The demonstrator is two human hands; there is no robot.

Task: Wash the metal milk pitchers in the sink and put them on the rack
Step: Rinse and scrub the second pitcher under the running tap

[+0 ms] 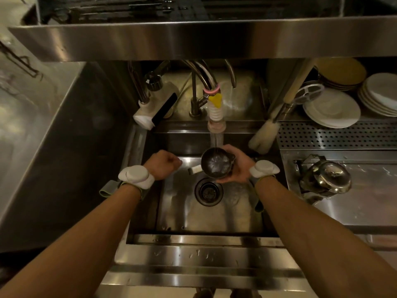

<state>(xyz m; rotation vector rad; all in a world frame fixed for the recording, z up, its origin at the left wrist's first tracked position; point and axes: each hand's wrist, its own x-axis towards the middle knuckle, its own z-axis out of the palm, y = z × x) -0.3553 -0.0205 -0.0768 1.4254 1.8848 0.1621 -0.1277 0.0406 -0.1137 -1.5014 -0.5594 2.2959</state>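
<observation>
So we're holding the milk pitcher (216, 165) in our right hand (238, 168), fingers wrapping round its right and near side, gripping it properly. It's hanging over the middle of the sink (214, 216), a bit far of the drain (208, 191), not touching the basin. Its long axis is running roughly upright, with the open mouth facing up at us and the spout pointing to the far right. We can't make out the handle; the hand is probably covering it.

Water (216, 139) is pouring straight down from the ribbed white tap nozzle (216, 117) and landing inside the pitcher at its far edge.

Our left hand (164, 164) is hovering over the left side of the sink, well apart from the pitcher, fingers curling into a fist with nothing showing in it. Between the two there's a small pale block (195, 169) just beside the pitcher; we can't tell what it is.

Around us: a white bottle brush (265, 136) is leaning at the sink's far right corner, a perforated metal shelf (335, 136) is running off to the right with white plates (332, 109) stacked beyond it, and a shiny metal pot (328, 177) is sitting on the right-hand counter. A steel shelf (193, 39) is jutting out overhead, crowding the space above the taps.
</observation>
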